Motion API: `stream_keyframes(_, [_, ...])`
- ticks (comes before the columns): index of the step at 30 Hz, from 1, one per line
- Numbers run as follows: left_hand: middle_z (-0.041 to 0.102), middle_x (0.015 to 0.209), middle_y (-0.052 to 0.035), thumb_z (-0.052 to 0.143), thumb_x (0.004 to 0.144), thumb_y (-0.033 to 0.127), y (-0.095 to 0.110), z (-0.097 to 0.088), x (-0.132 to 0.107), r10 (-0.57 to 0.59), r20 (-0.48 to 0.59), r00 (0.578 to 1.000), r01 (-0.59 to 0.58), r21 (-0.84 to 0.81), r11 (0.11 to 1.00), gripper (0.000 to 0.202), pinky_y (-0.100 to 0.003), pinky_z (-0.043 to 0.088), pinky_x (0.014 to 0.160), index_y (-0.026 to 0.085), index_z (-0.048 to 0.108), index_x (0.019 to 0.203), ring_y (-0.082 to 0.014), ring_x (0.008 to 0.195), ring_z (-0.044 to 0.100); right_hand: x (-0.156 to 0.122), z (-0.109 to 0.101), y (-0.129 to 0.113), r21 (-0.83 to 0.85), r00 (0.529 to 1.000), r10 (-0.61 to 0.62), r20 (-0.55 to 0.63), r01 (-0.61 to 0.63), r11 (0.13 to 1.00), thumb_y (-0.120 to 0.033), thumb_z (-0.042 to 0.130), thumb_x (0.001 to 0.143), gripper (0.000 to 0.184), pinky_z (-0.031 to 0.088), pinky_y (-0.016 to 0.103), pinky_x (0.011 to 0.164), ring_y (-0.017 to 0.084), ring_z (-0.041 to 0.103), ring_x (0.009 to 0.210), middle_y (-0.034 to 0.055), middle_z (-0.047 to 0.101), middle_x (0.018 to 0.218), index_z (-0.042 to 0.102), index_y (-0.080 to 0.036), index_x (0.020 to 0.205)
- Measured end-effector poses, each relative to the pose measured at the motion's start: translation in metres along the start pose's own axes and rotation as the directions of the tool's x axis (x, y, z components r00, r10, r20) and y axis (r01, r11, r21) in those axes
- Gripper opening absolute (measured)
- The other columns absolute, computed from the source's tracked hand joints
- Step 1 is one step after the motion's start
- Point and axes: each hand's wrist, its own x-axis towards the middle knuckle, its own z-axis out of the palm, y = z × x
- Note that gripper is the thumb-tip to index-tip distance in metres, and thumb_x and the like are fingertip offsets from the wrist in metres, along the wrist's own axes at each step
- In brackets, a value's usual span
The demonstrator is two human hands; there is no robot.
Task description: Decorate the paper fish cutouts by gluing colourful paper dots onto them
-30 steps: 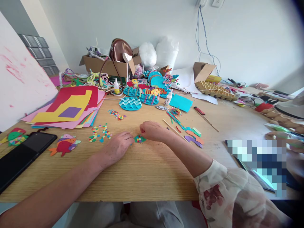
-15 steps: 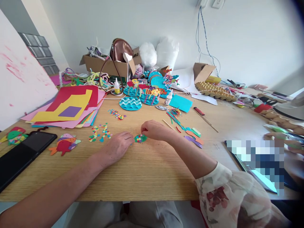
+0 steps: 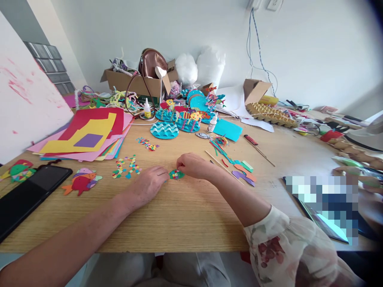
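Note:
A small green paper fish (image 3: 176, 174) dotted with coloured paper circles lies on the wooden table between my hands. My left hand (image 3: 151, 181) has its fingers together, pressed on the left end of the fish. At the right end, my right hand (image 3: 191, 165) is closed in a pinch just over the fish; whatever lies between its fingertips is hidden. Left of these, small paper dots (image 3: 128, 165) are scattered on the table. Several cut-out paper fish, red and orange on top (image 3: 81, 181), are stacked farther left.
A dark phone (image 3: 32, 195) lies at the left, below coloured paper sheets (image 3: 86, 131). Behind stand glue bottles (image 3: 212, 123) and blue wave decorations (image 3: 164, 130). Right are a thin stick (image 3: 224, 166), paper scraps (image 3: 243, 177) and a tablet (image 3: 317, 211); another person's hand (image 3: 350, 171) is beyond.
My right hand and forearm have shifted slightly left, showing more of the thin stick behind the arm. My left hand stays on the fish.

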Motion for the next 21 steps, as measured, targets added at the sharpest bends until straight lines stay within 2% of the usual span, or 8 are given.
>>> stream_keyframes(21, [0.062, 0.091, -0.0076, 0.035, 0.085, 0.006, 0.0004, 0.0000, 0.0005, 0.003, -0.003, 1.000, -0.003, 0.002, 1.000, 0.026, -0.032, 0.047, 0.078, 0.014, 0.060, 0.088, -0.0185, 0.086, 0.056, 0.0006, -0.0001, 0.0016, 0.015, 1.000, 0.013, -0.010, -0.012, 1.000, -0.020, 0.045, 0.076, 0.027, 0.035, 0.022, 0.059, 0.016, 0.059, 0.081, 0.0058, 0.068, 0.091, 0.068, -0.019, 0.090])
